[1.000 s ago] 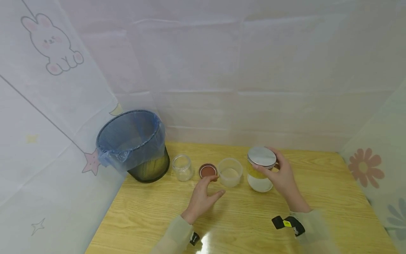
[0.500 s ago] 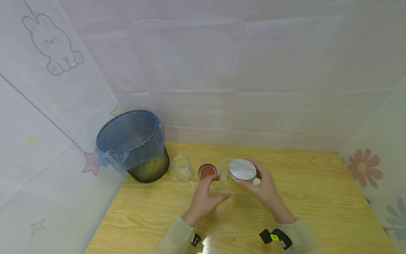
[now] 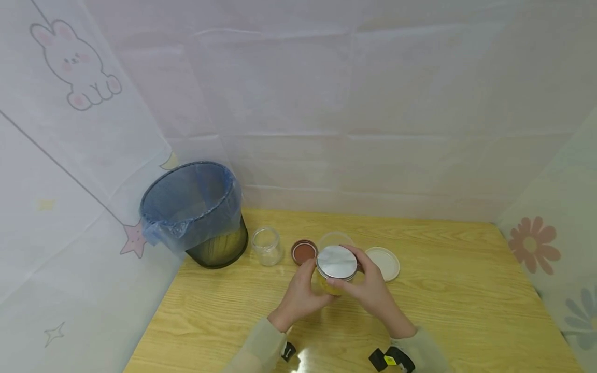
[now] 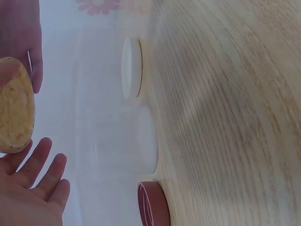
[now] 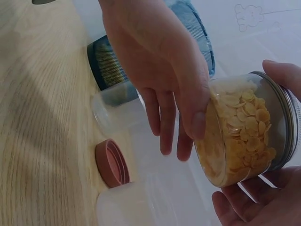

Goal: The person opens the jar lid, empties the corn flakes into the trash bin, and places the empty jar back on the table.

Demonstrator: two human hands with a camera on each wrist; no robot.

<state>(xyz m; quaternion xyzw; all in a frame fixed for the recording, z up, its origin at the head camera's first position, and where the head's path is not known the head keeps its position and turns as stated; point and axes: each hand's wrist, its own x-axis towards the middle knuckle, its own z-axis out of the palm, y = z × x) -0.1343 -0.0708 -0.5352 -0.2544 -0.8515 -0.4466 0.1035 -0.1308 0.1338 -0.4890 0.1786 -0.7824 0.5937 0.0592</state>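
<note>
A clear jar of yellow cornflakes [image 5: 249, 127], capped with a silver lid [image 3: 337, 261], is held above the table by my right hand [image 3: 371, 290], its thumb and fingers round the upper part. My left hand [image 3: 300, 295] is at the jar's left lower side. Its thumb [image 5: 198, 123] overlaps the jar's base in the right wrist view, its other fingers extended and apart; whether they touch is unclear. Behind the jar stands a translucent tub [image 3: 337, 239], partly hidden. A reddish-brown lid [image 3: 303, 252] lies left of it, a white lid [image 3: 383, 264] to the right.
Left of the brown lid stands a clear jar [image 3: 267, 247]. A mesh bin [image 3: 219, 243] with a blue bag liner is at the table's back left. Pale printed sheeting [image 3: 298, 103] rises behind the wooden table [image 3: 466, 311].
My right hand has carried the cornflake jar leftward from above the white lid to my left hand, uncovering that lid. The left hand has hardly moved.
</note>
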